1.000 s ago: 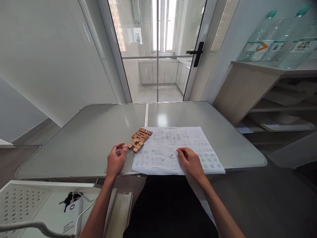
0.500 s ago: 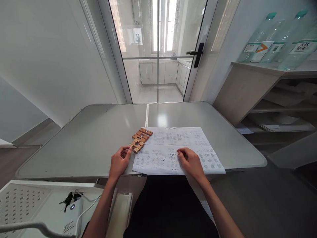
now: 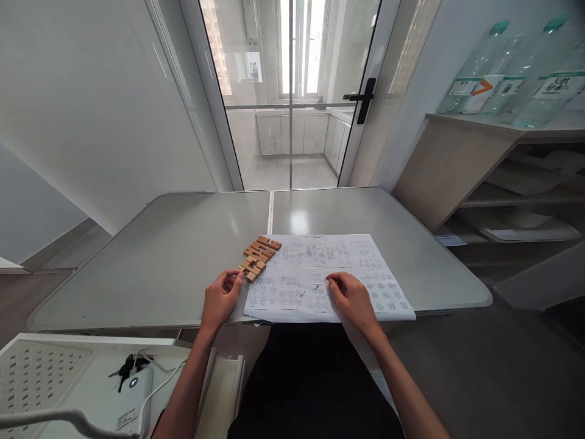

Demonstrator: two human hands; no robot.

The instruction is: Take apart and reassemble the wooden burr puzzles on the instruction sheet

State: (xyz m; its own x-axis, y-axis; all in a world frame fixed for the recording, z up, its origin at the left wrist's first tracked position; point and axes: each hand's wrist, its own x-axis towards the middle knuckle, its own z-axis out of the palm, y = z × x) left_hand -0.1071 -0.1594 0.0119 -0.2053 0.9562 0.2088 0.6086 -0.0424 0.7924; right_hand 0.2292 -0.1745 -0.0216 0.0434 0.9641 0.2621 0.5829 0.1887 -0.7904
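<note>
Several notched wooden puzzle pieces lie close together on the left edge of a printed sheet and the table beside it. The darker brown pieces (image 3: 262,247) are farther from me, and the lighter pieces (image 3: 252,267) are nearer. My left hand (image 3: 222,296) rests on the table with its fingers curled in. Its fingertips are right by the end of a light piece; whether they touch it I cannot tell. On the right half of the printed sheet (image 3: 297,308), my right hand (image 3: 351,299) lies with fingers curled and thumb drawn in, nothing visible in them.
The grey table (image 3: 183,244) reaches to a glass door (image 3: 292,140). Below its left front is a white tray (image 3: 59,372) with keys (image 3: 128,369), a white power bank (image 3: 136,393) and a cable. Plastic bottles (image 3: 479,79) stand on a shelf unit (image 3: 461,158) at right.
</note>
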